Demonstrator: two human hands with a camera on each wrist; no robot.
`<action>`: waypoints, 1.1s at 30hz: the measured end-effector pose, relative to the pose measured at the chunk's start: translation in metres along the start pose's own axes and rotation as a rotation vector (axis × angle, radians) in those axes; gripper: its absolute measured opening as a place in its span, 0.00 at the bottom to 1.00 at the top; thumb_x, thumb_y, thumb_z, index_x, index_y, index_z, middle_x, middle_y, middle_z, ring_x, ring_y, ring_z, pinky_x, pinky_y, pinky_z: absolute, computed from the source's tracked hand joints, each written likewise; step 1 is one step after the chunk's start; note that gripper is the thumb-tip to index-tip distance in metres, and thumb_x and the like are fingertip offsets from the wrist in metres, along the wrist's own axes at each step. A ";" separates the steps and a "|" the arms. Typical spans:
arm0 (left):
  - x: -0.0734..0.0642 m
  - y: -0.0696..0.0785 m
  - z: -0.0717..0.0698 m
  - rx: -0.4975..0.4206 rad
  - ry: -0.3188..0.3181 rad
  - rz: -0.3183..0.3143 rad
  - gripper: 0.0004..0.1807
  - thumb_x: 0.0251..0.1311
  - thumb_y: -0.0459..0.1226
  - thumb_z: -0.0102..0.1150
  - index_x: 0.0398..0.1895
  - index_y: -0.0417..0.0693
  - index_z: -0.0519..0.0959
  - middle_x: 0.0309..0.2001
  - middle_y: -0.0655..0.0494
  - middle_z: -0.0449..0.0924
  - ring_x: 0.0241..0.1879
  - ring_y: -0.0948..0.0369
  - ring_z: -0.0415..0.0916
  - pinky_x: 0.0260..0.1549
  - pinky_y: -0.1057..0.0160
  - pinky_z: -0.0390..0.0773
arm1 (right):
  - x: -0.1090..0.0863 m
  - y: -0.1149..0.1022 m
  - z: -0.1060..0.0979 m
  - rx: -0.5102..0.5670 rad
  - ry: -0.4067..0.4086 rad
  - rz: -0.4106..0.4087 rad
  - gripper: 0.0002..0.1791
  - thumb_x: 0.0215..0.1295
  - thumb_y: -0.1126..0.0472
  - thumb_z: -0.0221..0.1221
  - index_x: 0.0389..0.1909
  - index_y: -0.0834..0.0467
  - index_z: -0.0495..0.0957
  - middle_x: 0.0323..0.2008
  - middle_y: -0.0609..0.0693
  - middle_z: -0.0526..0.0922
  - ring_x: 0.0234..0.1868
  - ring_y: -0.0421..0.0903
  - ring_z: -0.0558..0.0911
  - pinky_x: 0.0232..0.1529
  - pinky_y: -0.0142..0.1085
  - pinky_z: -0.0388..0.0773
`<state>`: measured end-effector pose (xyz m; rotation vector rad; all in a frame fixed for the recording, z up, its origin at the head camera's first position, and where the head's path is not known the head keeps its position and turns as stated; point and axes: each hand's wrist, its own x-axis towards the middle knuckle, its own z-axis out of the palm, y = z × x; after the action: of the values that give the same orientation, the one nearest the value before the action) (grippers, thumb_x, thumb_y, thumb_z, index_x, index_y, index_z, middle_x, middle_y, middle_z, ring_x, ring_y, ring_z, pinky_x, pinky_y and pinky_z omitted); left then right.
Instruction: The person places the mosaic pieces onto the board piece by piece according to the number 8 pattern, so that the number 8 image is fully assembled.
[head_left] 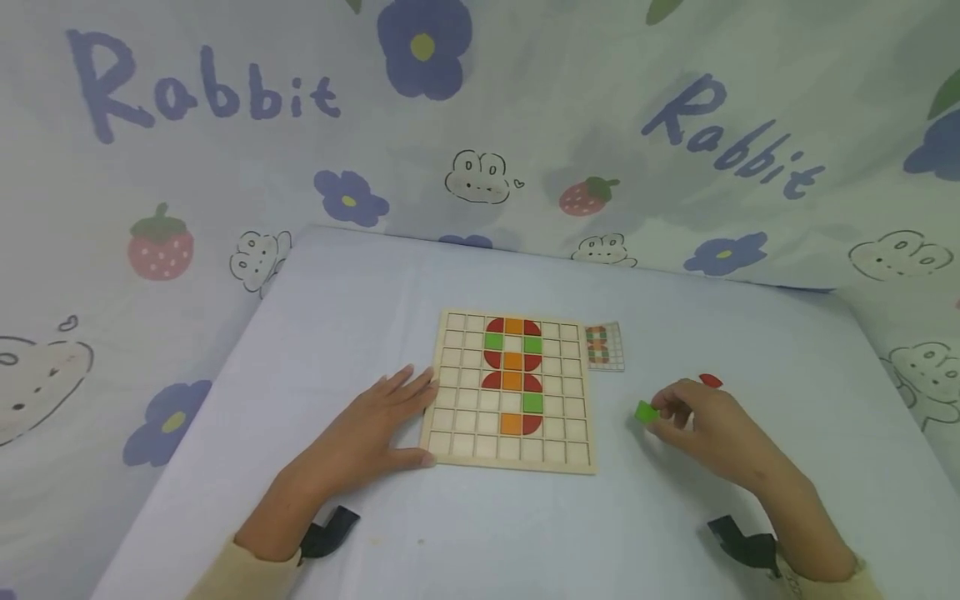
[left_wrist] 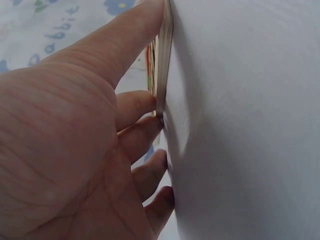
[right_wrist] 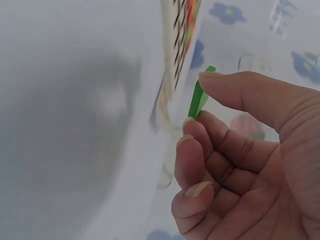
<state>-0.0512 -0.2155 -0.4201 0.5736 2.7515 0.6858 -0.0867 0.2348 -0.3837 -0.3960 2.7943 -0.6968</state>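
Observation:
Between thumb and fingers my right hand (head_left: 701, 421) pinches a small green square tile (head_left: 646, 412), to the right of the wooden grid board (head_left: 461, 425). The right wrist view shows that green tile (right_wrist: 198, 95) tilted on edge at the fingertips. My left hand (head_left: 375, 425) lies at the board's left edge with fingers spread, thumb at the lower left corner. Red quarter-round tiles (head_left: 532, 424), orange square tiles (head_left: 512, 423) and green square tiles (head_left: 532, 403) fill part of the board's middle columns. In the left wrist view the board's side (left_wrist: 163, 65) meets my thumb and fingers.
A small printed pattern card (head_left: 615, 346) lies against the board's right edge. One red leaf-shaped piece (head_left: 710, 381) is on the white table (head_left: 300, 350), just beyond my right hand. Behind the table hangs a printed rabbit-and-flower cloth (head_left: 255, 175).

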 end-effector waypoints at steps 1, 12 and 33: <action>0.000 0.000 0.000 0.001 0.000 0.002 0.53 0.56 0.55 0.77 0.81 0.49 0.63 0.83 0.57 0.53 0.83 0.48 0.42 0.79 0.42 0.48 | 0.004 -0.007 0.002 0.004 -0.002 -0.020 0.14 0.63 0.59 0.73 0.46 0.59 0.84 0.36 0.43 0.82 0.39 0.44 0.77 0.33 0.33 0.79; 0.000 -0.003 0.000 -0.004 0.002 0.027 0.53 0.56 0.55 0.76 0.81 0.48 0.63 0.83 0.56 0.53 0.83 0.48 0.42 0.80 0.42 0.46 | 0.047 -0.078 0.027 -0.060 -0.099 -0.168 0.13 0.62 0.58 0.73 0.45 0.56 0.84 0.33 0.42 0.80 0.37 0.43 0.76 0.36 0.34 0.80; 0.000 -0.005 0.001 0.006 0.013 0.037 0.52 0.56 0.56 0.76 0.81 0.48 0.64 0.82 0.56 0.53 0.83 0.48 0.42 0.80 0.42 0.46 | 0.097 -0.143 0.081 -0.178 -0.163 -0.285 0.11 0.65 0.55 0.71 0.44 0.55 0.85 0.37 0.42 0.82 0.39 0.41 0.78 0.46 0.36 0.82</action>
<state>-0.0529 -0.2193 -0.4234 0.6254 2.7623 0.6927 -0.1248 0.0488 -0.3993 -0.8573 2.6786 -0.4458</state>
